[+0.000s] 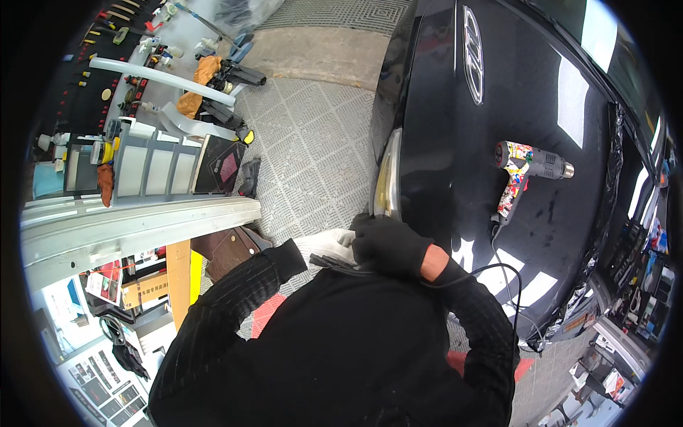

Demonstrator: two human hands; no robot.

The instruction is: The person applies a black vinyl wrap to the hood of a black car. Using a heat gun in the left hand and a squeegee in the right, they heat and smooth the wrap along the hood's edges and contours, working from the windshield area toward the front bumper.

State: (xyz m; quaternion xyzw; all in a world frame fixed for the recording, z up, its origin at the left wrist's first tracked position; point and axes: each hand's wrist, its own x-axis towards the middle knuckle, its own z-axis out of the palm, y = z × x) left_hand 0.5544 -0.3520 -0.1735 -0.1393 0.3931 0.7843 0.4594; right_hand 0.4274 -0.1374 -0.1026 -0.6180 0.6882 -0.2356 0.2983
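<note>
My left hand (327,245), in a white glove, reaches across in front of my torso. Its fingers disappear behind my right hand (388,245), which wears a black glove and bends closed against it. What lies between the two is hidden. A dark strip (341,265) shows just below the white glove; I cannot tell what it is. Both hands are beside the front corner of a glossy black car hood (441,164), close to the end of its headlight (389,174). On the hood rests a sticker-covered heat gun (523,171), with neither hand touching it.
A thin black cable (498,265) loops over the hood and my right arm. Left of me, a white beam (142,224) stands near a cart with drawers (156,160). Tools hang on a black board (78,78). Patterned grating (313,149) covers the floor.
</note>
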